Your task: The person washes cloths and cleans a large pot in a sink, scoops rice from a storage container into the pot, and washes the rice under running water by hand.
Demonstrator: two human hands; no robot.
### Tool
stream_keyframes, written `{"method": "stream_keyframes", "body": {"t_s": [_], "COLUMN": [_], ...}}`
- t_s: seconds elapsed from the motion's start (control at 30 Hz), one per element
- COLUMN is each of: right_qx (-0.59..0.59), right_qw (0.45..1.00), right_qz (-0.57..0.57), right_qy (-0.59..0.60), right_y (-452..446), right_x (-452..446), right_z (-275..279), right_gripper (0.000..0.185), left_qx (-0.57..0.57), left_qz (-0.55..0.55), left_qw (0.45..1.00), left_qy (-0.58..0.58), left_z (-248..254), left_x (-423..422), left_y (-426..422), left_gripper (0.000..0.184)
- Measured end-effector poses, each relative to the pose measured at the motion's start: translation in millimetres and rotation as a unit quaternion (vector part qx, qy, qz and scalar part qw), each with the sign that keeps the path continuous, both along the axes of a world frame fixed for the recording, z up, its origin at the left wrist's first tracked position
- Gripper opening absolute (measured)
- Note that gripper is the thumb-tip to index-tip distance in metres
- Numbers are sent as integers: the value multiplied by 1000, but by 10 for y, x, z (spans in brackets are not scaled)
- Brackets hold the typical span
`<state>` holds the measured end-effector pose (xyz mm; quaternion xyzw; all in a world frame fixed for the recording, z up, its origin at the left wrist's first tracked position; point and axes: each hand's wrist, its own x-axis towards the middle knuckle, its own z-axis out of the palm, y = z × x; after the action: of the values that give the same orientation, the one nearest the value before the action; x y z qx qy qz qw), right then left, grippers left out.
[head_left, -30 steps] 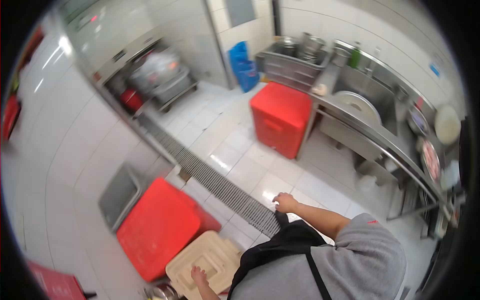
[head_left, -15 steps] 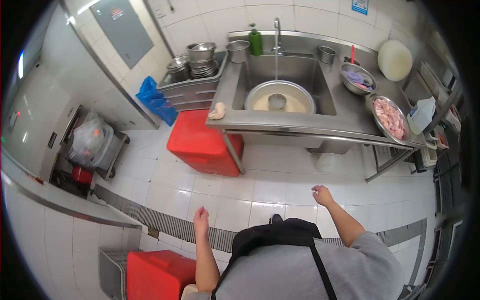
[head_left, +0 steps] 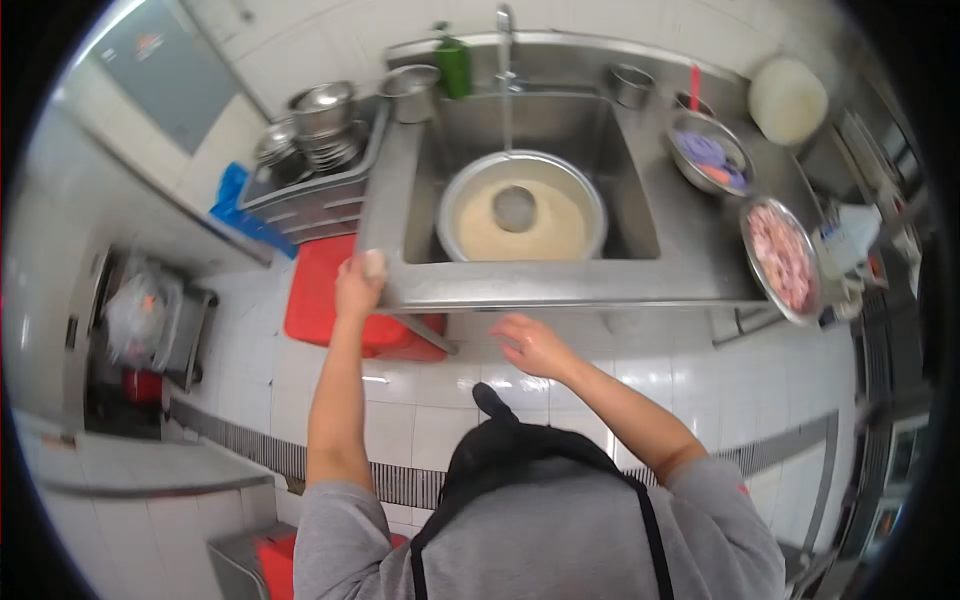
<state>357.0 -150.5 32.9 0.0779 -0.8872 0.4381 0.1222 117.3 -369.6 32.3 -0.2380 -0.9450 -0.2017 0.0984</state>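
Observation:
At the front left corner of the steel sink counter, my left hand (head_left: pixel 357 288) has its fingers closed round a small pale crumpled thing (head_left: pixel 374 264). Its kind is hard to make out, and the hand covers part of it. My right hand (head_left: pixel 532 346) hangs just in front of the counter's edge, fingers apart, holding nothing. In the sink (head_left: pixel 630 190) stands a large round metal pot (head_left: pixel 451 215) of cloudy beige liquid. A round metal strainer or ladle head (head_left: pixel 514 209) sits in it, below the running tap (head_left: pixel 505 45).
On the counter's right are a bowl of purple items (head_left: pixel 703 152), a bowl of raw meat pieces (head_left: pixel 782 258) and a round white board (head_left: pixel 787 101). A grey crate (head_left: pixel 315 205) of metal bowls stands left, near a red bin (head_left: pixel 318 285). A floor drain grate (head_left: pixel 405 482) runs behind me.
I have come closer to the sink. My left hand has reached forward to the pale crumpled thing and closed on it. My right hand has moved forward and inward, towards the counter edge.

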Motion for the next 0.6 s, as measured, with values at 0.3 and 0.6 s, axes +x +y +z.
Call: {"method": "stream_keyframes", "body": {"t_s": [0.3,0.6], "right_qx": [-395,-48], "right_qw": [886,777], "right_qz": [-241,-625], "right_qy": [-23,57], "right_y": [160,2187], "right_x": [-622,-97], "right_z": [164,153], "right_gripper": [31,28], "left_qx": [298,229], "left_qz": [-311,-367], "left_qw": [789,759], "left_qy": [-439,-487], "left_z": [400,219], "left_x": [397,244], "left_y": [1252,1758], "left_gripper": [45,39]}}
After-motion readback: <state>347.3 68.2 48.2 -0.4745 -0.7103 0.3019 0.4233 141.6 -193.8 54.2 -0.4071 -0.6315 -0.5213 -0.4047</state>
